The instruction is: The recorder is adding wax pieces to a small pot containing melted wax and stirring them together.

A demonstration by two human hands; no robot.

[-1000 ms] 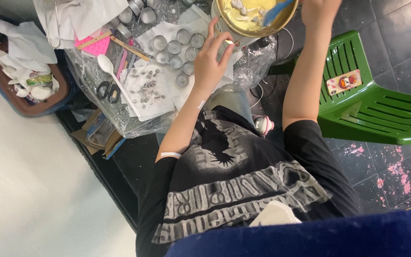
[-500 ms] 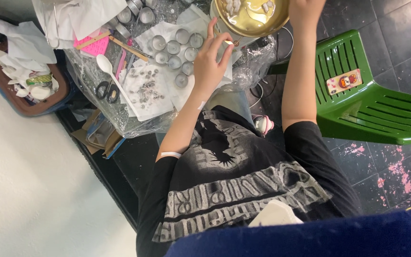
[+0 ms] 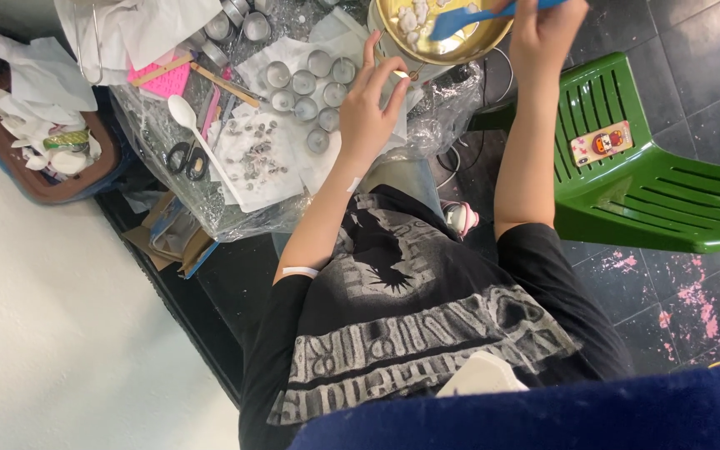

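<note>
The left hand (image 3: 368, 108) rests at the near rim of a brass-coloured bowl (image 3: 443, 37), its fingers pinching a small pale piece at that rim. The right hand (image 3: 543, 25) is clenched around a blue spatula (image 3: 468, 18), whose blade lies inside the bowl among white wax lumps (image 3: 414, 17). The bowl sits at the far edge of the desk (image 3: 235, 208), which is covered in clear plastic. Left of the left hand stand small round tin cups (image 3: 306, 83), then a white spoon (image 3: 197, 133) and black scissors (image 3: 183, 158). A green plastic chair (image 3: 652, 192) stands to the right.
</note>
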